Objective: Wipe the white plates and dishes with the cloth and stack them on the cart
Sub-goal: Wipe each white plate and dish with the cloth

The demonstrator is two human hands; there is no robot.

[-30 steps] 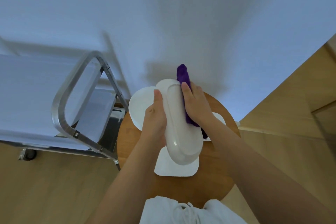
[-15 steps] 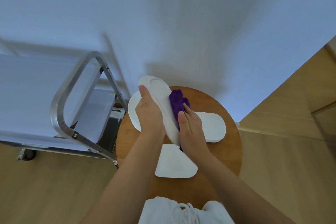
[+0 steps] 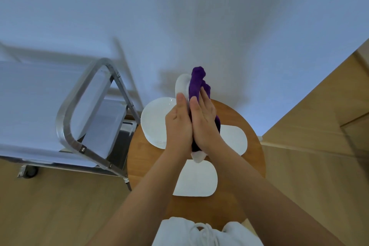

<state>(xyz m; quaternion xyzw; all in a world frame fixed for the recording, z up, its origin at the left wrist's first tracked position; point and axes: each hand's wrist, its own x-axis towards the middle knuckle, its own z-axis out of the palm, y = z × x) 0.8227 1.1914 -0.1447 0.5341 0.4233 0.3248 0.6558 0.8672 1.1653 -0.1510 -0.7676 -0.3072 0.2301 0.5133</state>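
The left hand (image 3: 178, 126) grips a white oval dish (image 3: 181, 86) held on edge above the round wooden table (image 3: 253, 146), thumb along its near face. The right hand (image 3: 205, 124) presses a purple cloth (image 3: 196, 82) flat-fingered against the dish's other side. Below, a stack of round white plates (image 3: 153, 122) sits at the table's left edge, an oval dish (image 3: 235, 140) toward the right edge, a rounded square plate (image 3: 196, 179) nearest the person. A steel cart (image 3: 67, 118) stands just left of the table.
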